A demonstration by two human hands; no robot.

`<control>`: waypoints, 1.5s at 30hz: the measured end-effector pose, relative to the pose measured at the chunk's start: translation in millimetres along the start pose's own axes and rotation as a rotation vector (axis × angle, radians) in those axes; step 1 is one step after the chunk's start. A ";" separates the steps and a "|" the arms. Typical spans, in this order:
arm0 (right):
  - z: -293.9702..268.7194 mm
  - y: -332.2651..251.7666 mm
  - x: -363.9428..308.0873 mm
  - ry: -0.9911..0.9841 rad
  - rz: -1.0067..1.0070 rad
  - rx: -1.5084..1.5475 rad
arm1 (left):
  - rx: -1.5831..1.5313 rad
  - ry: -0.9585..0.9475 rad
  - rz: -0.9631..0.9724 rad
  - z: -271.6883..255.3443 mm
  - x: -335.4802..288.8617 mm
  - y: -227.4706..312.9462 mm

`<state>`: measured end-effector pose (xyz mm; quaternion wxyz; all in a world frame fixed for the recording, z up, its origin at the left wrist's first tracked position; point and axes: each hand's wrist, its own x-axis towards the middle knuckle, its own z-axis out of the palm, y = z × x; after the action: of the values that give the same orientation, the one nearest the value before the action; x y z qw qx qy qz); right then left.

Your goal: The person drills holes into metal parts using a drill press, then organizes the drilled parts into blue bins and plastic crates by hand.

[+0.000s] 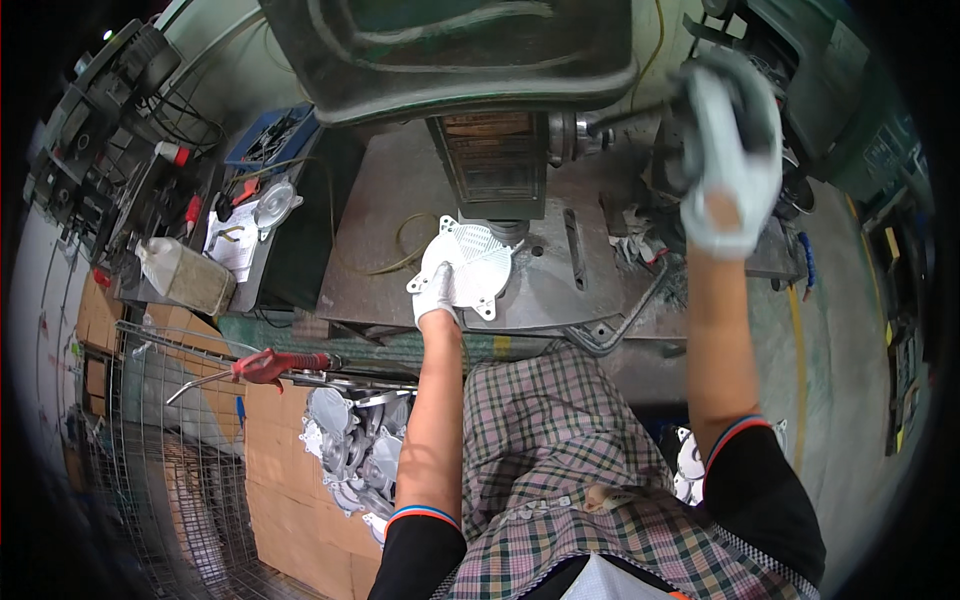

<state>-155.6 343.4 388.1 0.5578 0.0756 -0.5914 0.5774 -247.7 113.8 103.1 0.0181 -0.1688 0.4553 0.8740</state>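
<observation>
A flat, round silver metal casting (pixel 470 262) with mounting ears and fine ribs lies on the machine table beneath the tool head (pixel 510 231). My gloved left hand (pixel 437 297) grips its near-left edge, with the thumb on top. At the upper right, my gloved right hand (pixel 733 165) is raised and smeared by motion. It is at the outer end of a dark lever (pixel 632 117) coming from the machine's side hub (pixel 570 138). Whether its fingers close round the lever is too blurred to tell.
The large dark machine head (pixel 455 60) overhangs the steel table (pixel 375 215). A bent metal bar (pixel 630 315) lies at the front edge. A red air gun (pixel 265 366) and several castings (pixel 350 440) are at lower left. A plastic jug (pixel 185 277) and blue bin (pixel 262 138) stand left.
</observation>
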 end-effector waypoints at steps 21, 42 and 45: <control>-313.0 17.0 74.5 0.596 0.131 -0.630 | 0.048 -0.382 -0.458 58.8 -132.5 18.3; -362.6 42.1 61.0 0.188 0.520 -0.685 | 0.108 -0.542 -0.579 282.4 -151.4 -107.6; -353.2 49.0 43.2 0.232 0.529 -0.359 | 0.083 -0.608 -0.563 291.6 -149.2 -120.6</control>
<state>-5.2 654.1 288.9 0.4567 -0.2462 -0.6155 0.5933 -165.9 436.4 208.4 0.3968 -0.0200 0.4001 0.8259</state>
